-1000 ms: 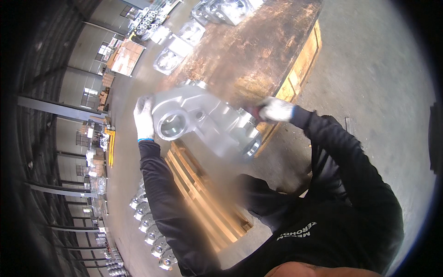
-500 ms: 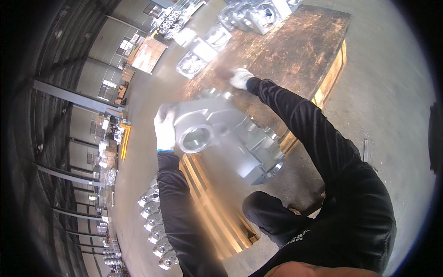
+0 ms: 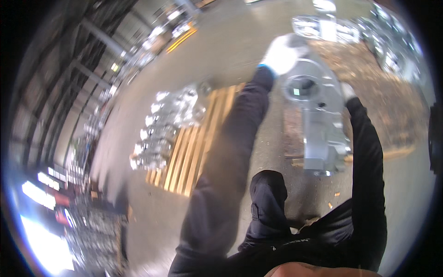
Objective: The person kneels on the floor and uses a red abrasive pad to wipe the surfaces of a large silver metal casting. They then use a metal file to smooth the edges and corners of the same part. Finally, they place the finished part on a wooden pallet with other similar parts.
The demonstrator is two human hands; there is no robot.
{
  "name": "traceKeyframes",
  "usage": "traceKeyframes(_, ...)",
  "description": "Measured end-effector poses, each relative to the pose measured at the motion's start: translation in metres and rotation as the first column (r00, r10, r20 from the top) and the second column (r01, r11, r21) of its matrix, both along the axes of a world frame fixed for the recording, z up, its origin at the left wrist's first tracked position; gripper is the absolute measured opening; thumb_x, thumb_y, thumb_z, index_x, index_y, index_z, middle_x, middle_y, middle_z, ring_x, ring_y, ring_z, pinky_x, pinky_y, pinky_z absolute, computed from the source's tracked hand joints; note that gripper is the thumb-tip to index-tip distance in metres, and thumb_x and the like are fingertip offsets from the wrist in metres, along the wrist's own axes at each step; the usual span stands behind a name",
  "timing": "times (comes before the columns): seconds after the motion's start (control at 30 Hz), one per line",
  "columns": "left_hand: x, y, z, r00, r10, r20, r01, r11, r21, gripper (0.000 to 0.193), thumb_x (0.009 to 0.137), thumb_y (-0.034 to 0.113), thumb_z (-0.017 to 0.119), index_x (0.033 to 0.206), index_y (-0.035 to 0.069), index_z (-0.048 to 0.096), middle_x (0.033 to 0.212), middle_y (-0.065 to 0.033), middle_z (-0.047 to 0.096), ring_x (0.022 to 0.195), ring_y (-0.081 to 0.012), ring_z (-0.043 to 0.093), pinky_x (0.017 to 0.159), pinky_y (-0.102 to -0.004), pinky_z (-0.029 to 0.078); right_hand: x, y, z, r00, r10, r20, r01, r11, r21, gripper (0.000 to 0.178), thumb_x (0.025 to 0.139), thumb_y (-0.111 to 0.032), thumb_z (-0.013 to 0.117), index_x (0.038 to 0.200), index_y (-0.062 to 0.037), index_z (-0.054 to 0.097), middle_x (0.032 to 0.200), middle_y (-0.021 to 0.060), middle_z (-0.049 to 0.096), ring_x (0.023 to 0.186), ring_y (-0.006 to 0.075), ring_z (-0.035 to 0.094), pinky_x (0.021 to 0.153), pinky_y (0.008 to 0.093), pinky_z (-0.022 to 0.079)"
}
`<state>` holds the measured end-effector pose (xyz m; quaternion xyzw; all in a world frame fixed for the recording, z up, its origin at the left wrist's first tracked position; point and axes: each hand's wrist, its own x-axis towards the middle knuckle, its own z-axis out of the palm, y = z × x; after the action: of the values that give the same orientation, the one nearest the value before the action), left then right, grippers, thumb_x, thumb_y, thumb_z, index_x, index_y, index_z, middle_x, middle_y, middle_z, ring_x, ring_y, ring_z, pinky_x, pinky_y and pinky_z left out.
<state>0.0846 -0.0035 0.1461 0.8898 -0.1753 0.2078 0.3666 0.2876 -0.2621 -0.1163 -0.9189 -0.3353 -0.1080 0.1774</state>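
Silver casting: the large metal part (image 3: 318,124) with a round ring opening at its far end stands out in front of the left edge of the wood-topped stand (image 3: 390,108), its long body running toward the wearer; whether it touches the stand cannot be told.
Left hand: white-gloved (image 3: 282,54), just left of the stand's far-left corner, grasping the casting's ringed end; glare and blur hide the separate fingers.
Right hand: white-gloved (image 3: 347,91), over the stand's top, just beside the casting's right flank and partly hidden behind it; whether its fingers are clenched or released cannot be told.
Sleeves: both dark, rising from the wearer's side of the stand, the right one crossing its near edge.
Blocky metal parts: shiny pieces (image 3: 326,28) at the stand's far-left end.
Other metal parts: a blurred bright cluster (image 3: 392,44) along the stand's far side.
Knee: dark-trousered (image 3: 268,194), on the near side of the stand, to its left.
Slatted pallet: pale wood (image 3: 203,138), left of the stand and apart from it.
Smaller castings: a shiny row (image 3: 156,142) farther left of the stand, along the pallet's outer side.
Yellow equipment: long bars (image 3: 182,40), well apart from the stand, beyond its far-left side.
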Motion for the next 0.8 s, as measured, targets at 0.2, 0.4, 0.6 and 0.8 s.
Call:
traceKeyframes(0.2,0.002,-0.004,0.002,0.991,0.13,0.017,-0.131,0.987,0.098,0.038,0.093,0.038,0.069,0.113,0.007,0.075,0.109,-0.0182,0.075,0.104,-0.0346,0.07,0.096,-0.0397,0.054,-0.024,-0.076,-0.022,0.482,0.572,-0.663,0.482,0.458,0.746,0.013,0.09,-0.024,0.066,0.091,-0.0113,0.068,0.085,0.0044,0.07,0.069,0.0205,0.063,0.058,0.0316,0.048)
traceKeyframes(0.4,0.004,-0.01,0.0,0.975,0.221,-0.015,-0.216,0.966,0.14,0.05,0.086,0.052,0.064,0.109,0.01,0.08,0.115,-0.0189,0.075,0.109,-0.0375,0.07,0.099,-0.0447,0.053,-0.147,-0.228,0.003,0.847,0.001,-0.531,0.489,0.39,0.781,0.057,0.099,-0.037,0.066,0.143,-0.0033,0.054,0.124,0.0113,0.069,0.11,0.0175,0.065,0.087,0.028,0.052)
traceKeyframes(0.6,0.016,-0.018,-0.006,0.962,0.272,0.023,-0.272,0.961,0.044,0.07,0.079,0.065,0.067,0.117,0.008,0.078,0.127,-0.0207,0.071,0.119,-0.0372,0.067,0.104,-0.0428,0.051,-0.397,-0.367,-0.097,0.715,-0.656,-0.244,0.693,0.71,0.122,0.054,0.1,-0.042,0.068,0.125,0.0064,0.067,0.094,0.0107,0.073,0.085,0.0233,0.067,0.082,0.0355,0.055)
traceKeyframes(0.8,0.027,-0.027,-0.013,0.938,0.343,-0.054,-0.346,0.935,-0.071,0.054,0.083,0.05,0.064,0.116,0.009,0.078,0.123,-0.019,0.072,0.118,-0.0347,0.068,0.102,-0.0413,0.052,-0.559,-0.382,-0.2,0.243,-0.802,-0.545,0.812,0.476,-0.337,0.078,0.092,-0.053,0.075,0.136,0.0093,0.061,0.116,0.0207,0.074,0.104,0.028,0.072,0.09,0.0379,0.056)
